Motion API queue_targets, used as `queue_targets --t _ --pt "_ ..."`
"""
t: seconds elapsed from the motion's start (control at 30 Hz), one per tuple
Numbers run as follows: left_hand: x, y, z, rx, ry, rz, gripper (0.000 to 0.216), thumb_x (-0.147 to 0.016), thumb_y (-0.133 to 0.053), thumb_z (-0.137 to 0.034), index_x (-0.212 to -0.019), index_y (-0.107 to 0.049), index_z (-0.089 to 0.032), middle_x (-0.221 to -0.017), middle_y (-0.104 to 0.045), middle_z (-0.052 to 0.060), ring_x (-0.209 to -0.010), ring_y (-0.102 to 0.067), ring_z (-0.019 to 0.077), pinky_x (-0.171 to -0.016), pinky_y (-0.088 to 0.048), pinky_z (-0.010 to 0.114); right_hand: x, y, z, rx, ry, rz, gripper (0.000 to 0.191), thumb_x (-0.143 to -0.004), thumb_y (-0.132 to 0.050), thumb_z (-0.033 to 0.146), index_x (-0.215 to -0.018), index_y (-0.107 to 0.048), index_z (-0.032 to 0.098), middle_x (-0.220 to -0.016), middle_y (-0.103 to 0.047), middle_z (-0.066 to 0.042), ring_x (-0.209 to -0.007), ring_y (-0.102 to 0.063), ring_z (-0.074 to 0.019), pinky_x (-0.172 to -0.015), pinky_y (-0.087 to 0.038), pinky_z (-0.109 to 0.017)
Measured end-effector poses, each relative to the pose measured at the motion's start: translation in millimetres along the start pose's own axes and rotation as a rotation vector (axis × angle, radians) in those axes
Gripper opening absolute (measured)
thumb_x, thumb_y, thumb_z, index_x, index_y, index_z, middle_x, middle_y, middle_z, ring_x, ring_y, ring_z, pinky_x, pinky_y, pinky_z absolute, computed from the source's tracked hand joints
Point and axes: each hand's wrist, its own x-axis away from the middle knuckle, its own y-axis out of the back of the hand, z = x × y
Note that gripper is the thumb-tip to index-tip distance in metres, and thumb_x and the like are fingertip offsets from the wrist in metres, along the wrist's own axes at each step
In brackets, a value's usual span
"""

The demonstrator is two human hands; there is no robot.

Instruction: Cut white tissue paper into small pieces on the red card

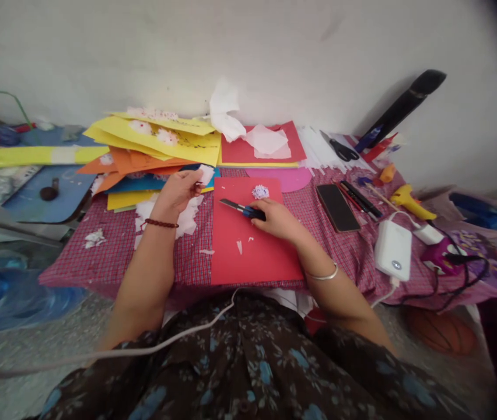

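In my left hand (pixel 181 192), finger and thumb pinch a small piece of white paper (pixel 206 175), held above the left edge of a red sheet (pixel 257 262). My right hand (pixel 275 219) rests over that sheet, closed on a blue and black utility knife (pixel 248 212). Its blade is out and points left. Just beyond the right fingers, a small white and purple crumpled paper flower (pixel 260 191) lies on the red sheet. Thin white paper scraps (pixel 239 247) are scattered lower down. Torn white paper (pixel 189 219) spreads on the cloth beside my left wrist.
Yellow sheets with paper flowers (pixel 156 134) are stacked at the back left. Tissue (pixel 226 114), black scissors (pixel 345 151), a phone (pixel 338 207), pens (pixel 360 198), a yellow glue gun (pixel 412 202) and a white power bank (pixel 394 248) lie around. A white cable (pixel 178 336) crosses my front.
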Motion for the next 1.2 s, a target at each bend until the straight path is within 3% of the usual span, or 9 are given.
queue_targets --t 0.13,0.27,0.37,0.53,0.67,0.77,0.93,1.13,1.2 --pt "29 -25 2 -0.172 0.089 0.324 0.02 -0.063 -0.079 -0.008 -0.055 -0.062 -0.014 -0.053 -0.058 0.0 -0.049 -0.053 0.0097 -0.049 -0.036 0.022 -3 -4 -6 0.017 -0.033 -0.005 0.036 -0.083 -0.063 0.019 -0.118 -0.065 0.013 -0.112 -0.068 -0.013 -0.101 -0.062 -0.0257 -0.088 -0.046 -0.035" --pt "58 -46 1 -0.479 0.046 0.749 0.023 -0.063 -0.078 -0.01 -0.053 -0.059 -0.016 -0.049 -0.05 -0.003 -0.045 -0.042 0.0078 -0.045 -0.027 0.021 -3 -7 -6 0.042 -0.039 -0.021 0.035 -0.083 -0.064 0.018 -0.117 -0.066 0.013 -0.11 -0.067 -0.013 -0.102 -0.06 -0.0263 -0.088 -0.045 -0.035" --pt "67 -32 -7 -0.484 0.014 0.638 0.014 -0.065 -0.078 -0.015 -0.066 -0.065 -0.018 -0.056 -0.057 0.0 -0.049 -0.047 0.0102 -0.046 -0.032 0.021 -3 -7 -3 0.056 -0.035 -0.029 0.035 -0.082 -0.065 0.017 -0.116 -0.067 0.012 -0.11 -0.065 -0.014 -0.105 -0.058 -0.0282 -0.091 -0.044 -0.038" --pt "64 45 -22 -0.608 0.026 0.234 0.012 -0.069 -0.079 -0.023 -0.071 -0.069 -0.017 -0.065 -0.064 0.005 -0.054 -0.053 0.0133 -0.047 -0.038 0.023 1 -1 17 0.08 -0.009 -0.112 0.026 -0.09 -0.056 0.015 -0.113 -0.065 0.011 -0.114 -0.063 -0.015 -0.106 -0.057 -0.0266 -0.091 -0.042 -0.037" --pt "59 100 -18 -0.872 -0.023 0.02 0.009 -0.071 -0.073 -0.025 -0.068 -0.067 -0.02 -0.061 -0.059 0.0 -0.052 -0.047 0.0117 -0.047 -0.033 0.02 15 -1 37 0.098 -0.021 0.045 0.013 -0.092 -0.055 0.02 -0.097 -0.065 0.014 -0.096 -0.066 -0.011 -0.087 -0.061 -0.0228 -0.079 -0.044 -0.034" --pt "61 117 -13 -0.985 -0.049 -0.09 0.007 -0.072 -0.068 -0.022 -0.067 -0.064 -0.02 -0.06 -0.053 -0.003 -0.058 -0.049 0.0124 -0.06 -0.042 0.022 27 -10 49 0.154 -0.061 0.082 0.021 -0.089 -0.063 0.031 -0.094 -0.065 0.011 -0.099 -0.065 -0.018 -0.085 -0.061 -0.0277 -0.078 -0.045 -0.039" --pt "88 91 -6 -1.171 -0.538 -0.265 0.013 -0.074 -0.068 -0.016 -0.085 -0.064 -0.022 -0.088 -0.057 0.005 -0.106 -0.054 0.0302 -0.104 -0.038 0.045 34 -32 69 0.246 -0.018 0.091 0.016 -0.089 -0.059 0.023 -0.098 -0.064 0.012 -0.102 -0.065 -0.019 -0.094 -0.059 -0.0304 -0.084 -0.045 -0.042" --pt "143 21 32 -1.069 -0.491 0.244 0.006 -0.082 -0.063 -0.022 -0.085 -0.066 -0.018 -0.083 -0.06 0.005 -0.074 -0.055 0.0201 -0.076 -0.045 0.034 28 -47 67 0.19 -0.005 0.032 0.019 -0.083 -0.048 0.003 -0.088 -0.063 0.014 -0.091 -0.066 -0.017 -0.086 -0.06 -0.027 -0.081 -0.043 -0.038" --pt "150 7 48 -1.037 -0.479 0.265 0.002 -0.078 -0.063 -0.016 -0.078 -0.063 -0.018 -0.083 -0.058 0.006 -0.08 -0.054 0.0223 -0.08 -0.042 0.035 27 -50 61 0.157 -0.013 -0.019 0.019 -0.081 -0.048 0.004 -0.084 -0.062 0.015 -0.088 -0.066 -0.014 -0.082 -0.06 -0.0248 -0.078 -0.044 -0.036"
